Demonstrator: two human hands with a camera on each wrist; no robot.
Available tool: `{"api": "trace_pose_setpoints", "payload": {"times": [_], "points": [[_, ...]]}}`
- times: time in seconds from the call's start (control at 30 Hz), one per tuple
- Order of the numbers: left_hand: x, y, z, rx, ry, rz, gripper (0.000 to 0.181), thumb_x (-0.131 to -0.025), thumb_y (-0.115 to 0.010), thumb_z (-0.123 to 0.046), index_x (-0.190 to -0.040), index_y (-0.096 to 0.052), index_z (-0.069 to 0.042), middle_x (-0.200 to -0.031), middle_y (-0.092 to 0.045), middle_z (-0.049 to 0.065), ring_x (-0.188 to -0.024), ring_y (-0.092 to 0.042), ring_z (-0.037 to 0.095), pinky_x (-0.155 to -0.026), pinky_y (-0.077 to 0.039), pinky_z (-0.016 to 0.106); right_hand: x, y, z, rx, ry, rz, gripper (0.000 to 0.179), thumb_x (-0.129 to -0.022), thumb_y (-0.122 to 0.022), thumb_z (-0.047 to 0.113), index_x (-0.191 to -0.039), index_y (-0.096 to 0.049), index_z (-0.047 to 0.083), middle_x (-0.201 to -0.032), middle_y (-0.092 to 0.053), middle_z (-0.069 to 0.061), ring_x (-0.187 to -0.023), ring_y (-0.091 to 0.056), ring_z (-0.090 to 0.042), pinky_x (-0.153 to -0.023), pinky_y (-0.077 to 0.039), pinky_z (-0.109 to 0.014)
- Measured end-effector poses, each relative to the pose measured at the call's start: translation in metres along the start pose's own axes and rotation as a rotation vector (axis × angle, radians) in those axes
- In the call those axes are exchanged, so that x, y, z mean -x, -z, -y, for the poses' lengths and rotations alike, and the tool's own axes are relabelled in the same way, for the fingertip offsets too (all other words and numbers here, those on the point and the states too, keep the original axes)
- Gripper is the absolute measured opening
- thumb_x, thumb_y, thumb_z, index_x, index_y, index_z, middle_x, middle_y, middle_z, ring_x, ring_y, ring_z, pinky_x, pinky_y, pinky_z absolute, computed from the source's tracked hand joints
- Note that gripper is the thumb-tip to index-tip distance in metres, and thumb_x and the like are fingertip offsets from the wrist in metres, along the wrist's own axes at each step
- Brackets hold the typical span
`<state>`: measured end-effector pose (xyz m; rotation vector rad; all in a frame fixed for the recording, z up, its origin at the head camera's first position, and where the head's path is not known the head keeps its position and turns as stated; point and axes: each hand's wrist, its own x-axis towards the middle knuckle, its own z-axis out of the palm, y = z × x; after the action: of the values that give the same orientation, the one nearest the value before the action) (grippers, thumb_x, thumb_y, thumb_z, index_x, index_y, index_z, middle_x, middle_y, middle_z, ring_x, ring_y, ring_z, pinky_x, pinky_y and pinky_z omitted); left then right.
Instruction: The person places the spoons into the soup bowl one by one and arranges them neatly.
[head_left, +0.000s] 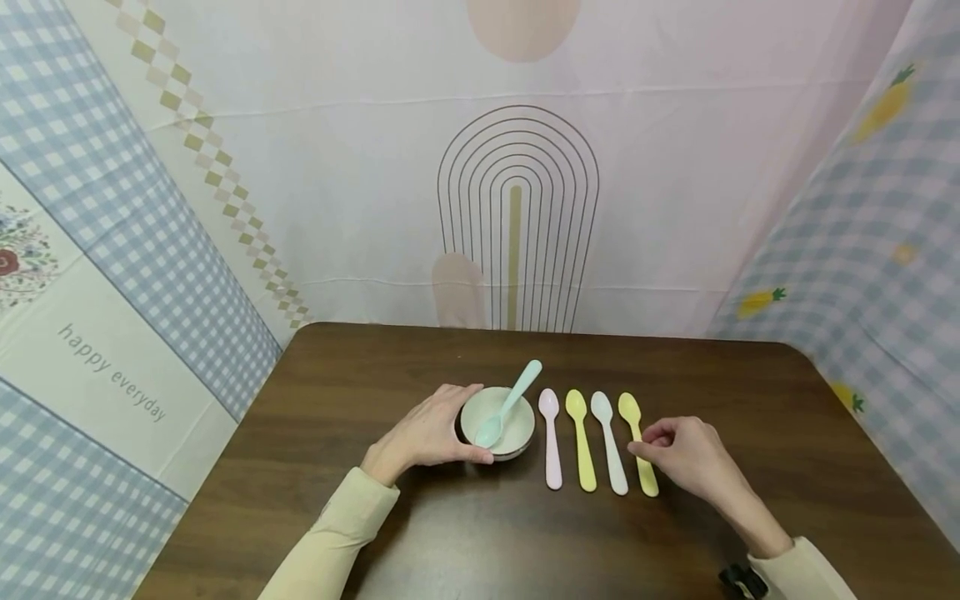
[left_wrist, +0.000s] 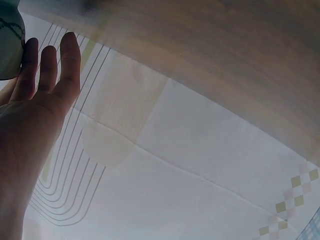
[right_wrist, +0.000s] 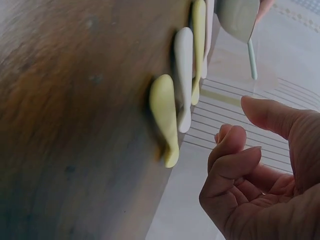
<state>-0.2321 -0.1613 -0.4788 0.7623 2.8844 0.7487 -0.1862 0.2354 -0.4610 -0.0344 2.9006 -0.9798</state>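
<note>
My left hand (head_left: 435,429) holds a small bowl (head_left: 519,437) from its left side, thumb at the front and fingers at the back. A mint-green spoon (head_left: 517,396) leans in the bowl, its handle sticking out over the far rim. To the right lie a pink spoon (head_left: 552,450), a yellow spoon (head_left: 583,450), a pale whitish spoon (head_left: 612,450) and a second yellow spoon (head_left: 647,477), side by side. Just above that last spoon hovers my right hand (head_left: 690,454), fingers loosely curled and holding nothing. The right wrist view shows a gap between the hand and this yellow spoon (right_wrist: 165,110).
The spoons and bowl are on a dark brown wooden table (head_left: 465,533). Behind its far edge hangs a pale cloth (head_left: 360,208) with an arch print. Checked cloths hang at the left and right sides.
</note>
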Motion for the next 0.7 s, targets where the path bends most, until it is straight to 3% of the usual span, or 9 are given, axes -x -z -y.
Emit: {"api": "trace_pose_setpoints", "payload": {"times": [0.7], "points": [[0.000,0.000,0.001,0.000,0.009,0.000,0.116,-0.073,-0.093,-0.066,-0.165,-0.047,-0.012,-0.156,-0.063,0.010,-0.145,-0.056,0.027,-0.117,-0.052,0.050,-0.001,-0.002,-0.019,0.040,0.002,0.010,0.026,-0.094,-0.085,0.034,-0.092,-0.080,0.008,-0.082,-0.074,0.003,-0.079,-0.063,-0.013,-0.070,-0.049,-0.029]]}}
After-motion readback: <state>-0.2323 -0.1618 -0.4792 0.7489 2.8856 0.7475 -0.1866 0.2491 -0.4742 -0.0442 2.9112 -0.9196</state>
